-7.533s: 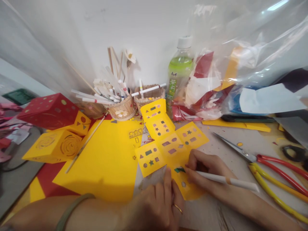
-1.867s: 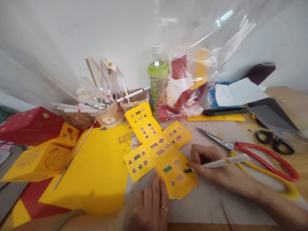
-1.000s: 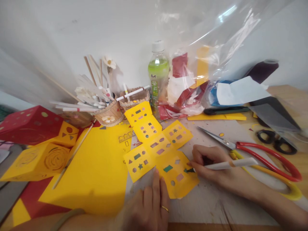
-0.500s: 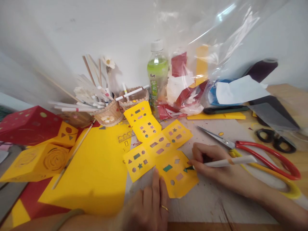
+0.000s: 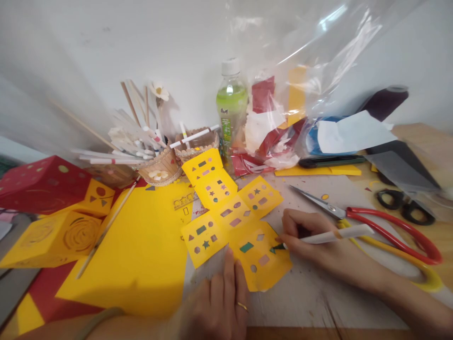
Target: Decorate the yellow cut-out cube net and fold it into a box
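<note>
Pale wall point(image 5: 106, 61) backs a crowded wooden bench point(image 5: 421, 137), whose near edge shows as a brown strip beneath a grey work sheet point(image 5: 304, 300). Between that strip and the yellow card cutout point(image 5: 228, 227) runs a band of bare grey surface. Most elbow room is front right, under the right forearm; to the left, a large smooth yellow sheet point(image 5: 148, 250) reaches close to the cutout, with a thin wooden stick point(image 5: 106, 231) lying across it.

Flat and cross-like, the cutout sits mid-bench, its far panel bent up near the scalloped wooden baskets point(image 5: 161, 170). Rows of triangles, stars, hexagons and slanted four-sided figures mark its panels, some dark green.

The right hand point(image 5: 314, 238) pinches a white-barrelled marker point(image 5: 348, 233), its dark tip at a small green triangle on the nearest panel. The left hand point(image 5: 215, 300) extends its index finger to that panel's left edge; whether its curled fingers grip anything, I cannot tell.

Just beyond the right wrist lie steel-bladed scissors point(image 5: 338, 212) with glossy red and yellow handles. Behind stand a clear bottle point(image 5: 231, 106) of green drink and a crinkled plastic bag point(image 5: 264, 125) of paper scraps.
</note>
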Motion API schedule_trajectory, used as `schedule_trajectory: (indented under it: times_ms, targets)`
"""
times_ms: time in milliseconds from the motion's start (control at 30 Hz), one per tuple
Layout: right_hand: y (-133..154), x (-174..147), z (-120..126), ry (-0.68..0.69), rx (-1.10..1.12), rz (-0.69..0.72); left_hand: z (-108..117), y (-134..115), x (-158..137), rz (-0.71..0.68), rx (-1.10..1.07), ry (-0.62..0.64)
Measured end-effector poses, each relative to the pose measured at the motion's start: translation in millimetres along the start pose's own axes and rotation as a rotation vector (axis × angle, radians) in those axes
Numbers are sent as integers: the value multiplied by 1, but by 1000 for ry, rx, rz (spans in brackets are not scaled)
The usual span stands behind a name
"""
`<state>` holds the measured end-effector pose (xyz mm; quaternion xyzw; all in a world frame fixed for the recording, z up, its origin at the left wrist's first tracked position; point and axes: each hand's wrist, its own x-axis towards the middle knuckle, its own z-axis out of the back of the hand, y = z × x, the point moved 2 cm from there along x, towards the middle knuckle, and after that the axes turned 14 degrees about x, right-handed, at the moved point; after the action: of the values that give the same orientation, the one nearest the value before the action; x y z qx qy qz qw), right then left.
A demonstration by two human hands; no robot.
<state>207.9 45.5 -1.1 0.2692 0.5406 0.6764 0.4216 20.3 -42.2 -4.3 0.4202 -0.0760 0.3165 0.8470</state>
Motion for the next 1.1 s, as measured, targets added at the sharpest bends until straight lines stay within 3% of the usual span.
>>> schedule_trajectory:
  times_ms: [933,1100]
  targets:
    - [-1,0,-1,39,37,-64,-1,-1,1,24,-30,-11]
    - [-2,0,7,-185,276,-21,-2,0,-2,29,-67,-4]
